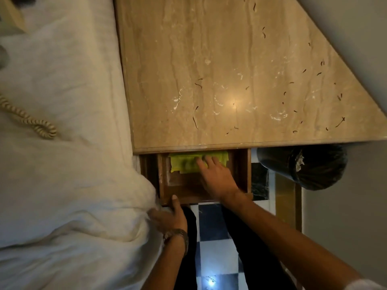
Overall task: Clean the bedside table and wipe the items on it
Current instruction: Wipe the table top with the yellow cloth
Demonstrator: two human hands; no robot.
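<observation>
The bedside table's marble top (219, 70) fills the upper middle, with dark hair-like strands and white smears scattered over its right half. Below its front edge a wooden drawer (163, 181) is pulled out. Inside it lies a yellow-green cloth (184, 164), partly under the tabletop. My right hand (217, 176) reaches into the drawer with its fingers pressed flat on the cloth. My left hand (171, 216), a bracelet on its wrist, grips the drawer's front left corner with the thumb on the rim.
A white duvet (62, 143) covers the bed on the left, with a coiled beige phone cord (31, 120) lying on it. A black-lined bin (303, 166) stands right of the drawer. Checkered floor tiles (213, 248) show below.
</observation>
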